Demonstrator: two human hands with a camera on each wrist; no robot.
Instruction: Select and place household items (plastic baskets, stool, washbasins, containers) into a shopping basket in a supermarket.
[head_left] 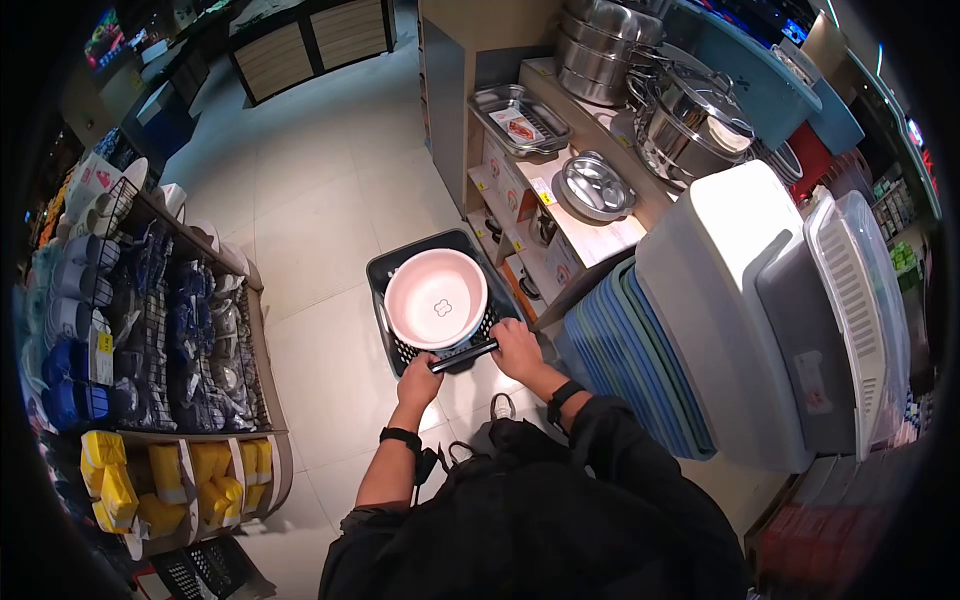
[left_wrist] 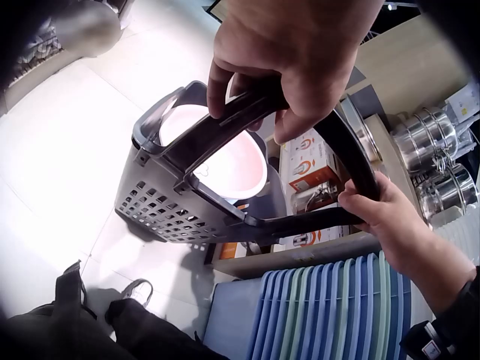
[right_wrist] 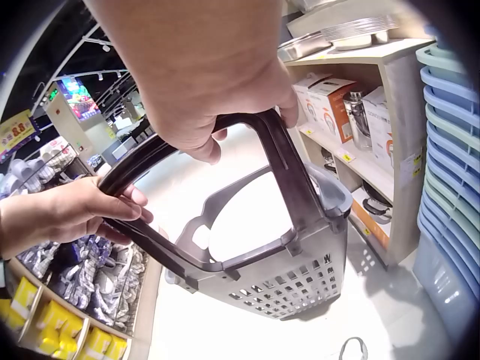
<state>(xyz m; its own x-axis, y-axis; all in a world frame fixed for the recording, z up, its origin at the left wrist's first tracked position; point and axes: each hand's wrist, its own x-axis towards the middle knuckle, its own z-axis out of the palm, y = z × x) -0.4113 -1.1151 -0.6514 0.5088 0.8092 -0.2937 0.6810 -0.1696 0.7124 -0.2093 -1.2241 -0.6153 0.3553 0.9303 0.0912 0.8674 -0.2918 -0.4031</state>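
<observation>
Both of my hands grip the black handle [head_left: 462,357] of a dark grey shopping basket [head_left: 377,272]. The left hand [head_left: 418,382] is curled round the handle's left end, and the right hand [head_left: 517,352] holds its right end. Inside the basket lies a round pink basin [head_left: 440,285] with a small flower-like mark on its bottom. In the left wrist view the left hand [left_wrist: 289,64] comes over the handle from above, fingers wrapped round it. From the right wrist, the right hand [right_wrist: 217,105] shows bent over the handle's corner, and the basket's perforated side [right_wrist: 289,289] faces me.
Stacked blue and green plastic tubs [head_left: 640,360] and large grey storage boxes [head_left: 715,300] stand close on my right. Beyond them is a shelf with steel pots [head_left: 690,125] and a metal tray [head_left: 520,120]. Racks with yellow packs [head_left: 205,480] line the left. Tiled floor [head_left: 310,210] stretches ahead.
</observation>
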